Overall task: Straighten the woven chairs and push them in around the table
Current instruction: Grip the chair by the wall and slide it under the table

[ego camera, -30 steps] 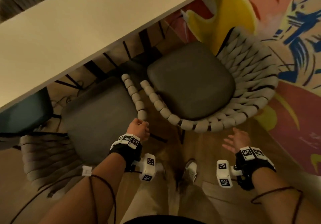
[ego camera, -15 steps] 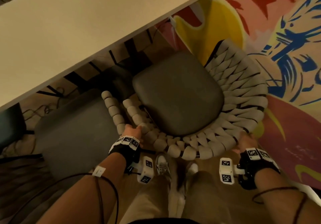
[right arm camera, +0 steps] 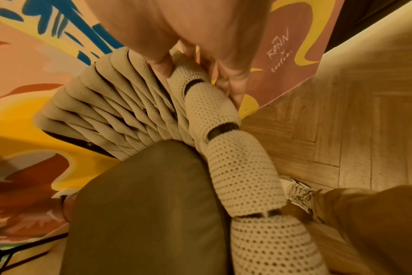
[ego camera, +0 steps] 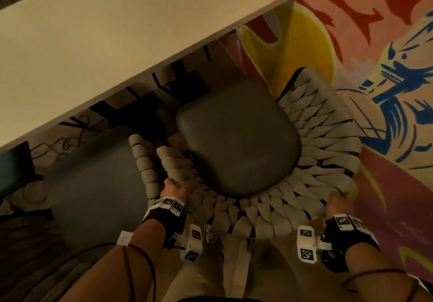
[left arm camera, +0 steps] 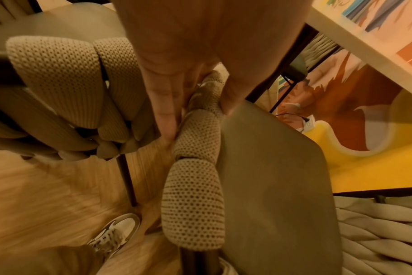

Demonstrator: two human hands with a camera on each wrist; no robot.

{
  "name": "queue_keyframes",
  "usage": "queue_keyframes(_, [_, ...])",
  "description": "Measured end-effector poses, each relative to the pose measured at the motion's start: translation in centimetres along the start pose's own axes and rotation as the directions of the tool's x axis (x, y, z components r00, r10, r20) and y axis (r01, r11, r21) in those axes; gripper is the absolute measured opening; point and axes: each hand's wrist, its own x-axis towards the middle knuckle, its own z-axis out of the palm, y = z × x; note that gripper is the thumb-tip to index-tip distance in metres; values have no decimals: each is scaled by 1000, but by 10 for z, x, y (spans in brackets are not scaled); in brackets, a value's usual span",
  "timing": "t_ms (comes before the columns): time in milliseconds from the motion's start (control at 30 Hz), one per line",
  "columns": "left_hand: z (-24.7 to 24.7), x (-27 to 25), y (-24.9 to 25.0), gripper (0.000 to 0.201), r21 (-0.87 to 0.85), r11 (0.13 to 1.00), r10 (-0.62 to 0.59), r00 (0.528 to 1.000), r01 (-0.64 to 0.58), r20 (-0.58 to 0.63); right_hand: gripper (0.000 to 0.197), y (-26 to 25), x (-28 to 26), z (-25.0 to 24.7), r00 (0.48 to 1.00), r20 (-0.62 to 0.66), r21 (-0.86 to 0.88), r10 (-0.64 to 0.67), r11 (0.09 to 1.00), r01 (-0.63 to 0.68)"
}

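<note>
A woven chair (ego camera: 328,151) with a grey seat cushion (ego camera: 236,137) stands angled at the corner of the white table (ego camera: 117,32), its seat front just short of the table's edge. My left hand (ego camera: 174,185) grips the left part of its padded back rim (left arm camera: 193,204), fingers (left arm camera: 162,111) on one side and thumb on the other. My right hand (ego camera: 337,201) grips the rim (right arm camera: 242,176) on the right side, fingers (right arm camera: 162,63) curled over it. A second woven chair (ego camera: 143,161) with a grey seat (ego camera: 93,184) stands close on the left, its rim almost touching the first chair's.
A colourful rug (ego camera: 351,32) lies under and right of the chair, with wooden floor (right arm camera: 353,121) behind it. My legs and shoes (ego camera: 210,233) stand right behind the chair back. Cables (ego camera: 65,144) and black table legs (ego camera: 178,72) show under the table. A dark chair (ego camera: 14,168) sits far left.
My left hand let go of the left chair's rim end and took the right chair's rim. My right hand, open in the air before, now grips that rim too.
</note>
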Motion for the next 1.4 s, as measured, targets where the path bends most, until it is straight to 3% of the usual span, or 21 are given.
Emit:
queue_keyframes(567, [-31,25,37,61,58,998,13,998,-9,-67,39,-32,-9,38,997,77,75,-12,997,6])
queue_keyframes(733, [-30,26,50,60,42,999,29,996,-26,-80,40,-49,2,41,993,116,62,10,998,-18])
queue_keyframes(833, [-27,27,53,60,39,999,29,995,-25,-94,44,-56,9,42,991,130,-33,-25,999,29])
queue_keyframes(1400, [-22,27,64,62,41,999,10,996,-6,-87,43,-58,27,49,991,131,33,-9,999,4])
